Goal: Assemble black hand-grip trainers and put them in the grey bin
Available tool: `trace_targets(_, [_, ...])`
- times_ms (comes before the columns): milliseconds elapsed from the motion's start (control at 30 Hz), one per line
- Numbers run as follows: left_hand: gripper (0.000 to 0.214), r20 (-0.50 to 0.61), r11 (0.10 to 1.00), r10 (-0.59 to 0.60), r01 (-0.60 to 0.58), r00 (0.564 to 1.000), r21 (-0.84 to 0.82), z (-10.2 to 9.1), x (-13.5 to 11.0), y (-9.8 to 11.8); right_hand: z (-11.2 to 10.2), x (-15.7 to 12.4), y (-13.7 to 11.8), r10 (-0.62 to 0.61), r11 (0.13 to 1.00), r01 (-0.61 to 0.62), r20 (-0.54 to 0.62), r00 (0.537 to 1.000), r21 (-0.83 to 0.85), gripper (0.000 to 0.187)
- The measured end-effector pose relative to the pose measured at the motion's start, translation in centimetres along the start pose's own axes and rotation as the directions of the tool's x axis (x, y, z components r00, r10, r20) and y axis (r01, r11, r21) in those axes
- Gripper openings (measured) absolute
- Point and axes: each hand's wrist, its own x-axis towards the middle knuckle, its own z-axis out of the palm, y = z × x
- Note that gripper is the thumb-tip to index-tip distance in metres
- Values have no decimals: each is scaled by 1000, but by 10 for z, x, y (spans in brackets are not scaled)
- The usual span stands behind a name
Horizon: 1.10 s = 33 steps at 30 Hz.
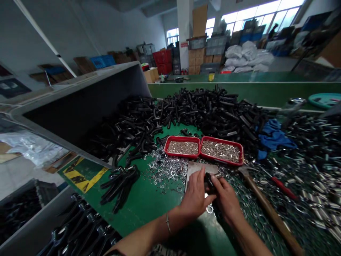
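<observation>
In front of me, over a flat metal plate [192, 170], my two hands meet at a small black part [209, 180]. My left hand [194, 196] curls round it from the left, fingers on its far side and thumb below. From the right, my right hand [228, 202] pinches the same part with its fingertips. A short ribbed silver piece [217, 175] shows just above the right fingertips; whether it is joined to the black part I cannot tell. Part of the black piece is hidden by the fingers. Loose metal rings [210, 209] lie beneath the hands.
Two red trays [199, 156] of small metal pieces stand beyond the plate. Black handle-like parts [191, 106] heap behind, spilling from a grey bin [80, 94]. On the right lie a hammer [266, 206], a red-handled tool [284, 188] and a blue cloth [275, 135].
</observation>
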Motion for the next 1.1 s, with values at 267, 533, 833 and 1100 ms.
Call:
trace_targets(267, [28, 20, 995, 52, -53, 998, 81, -80, 127, -57, -16, 43, 18, -177, 983, 170, -124, 976, -65, 46])
trace_targets(533, [29, 342, 868, 57, -216, 938, 447, 2, 282, -80, -20, 49, 30, -135, 991, 134, -63, 989, -9, 43])
trace_targets(833, [32, 298, 897, 130, -240, 946, 372, 13, 310, -80, -22, 50, 31, -172, 985, 171, -35, 985, -30, 40])
trace_targets(1100, [34, 146, 841, -107, 168, 984, -515, -38, 152, -47, -24, 47, 22, -180, 982, 180, 17, 984, -53, 37])
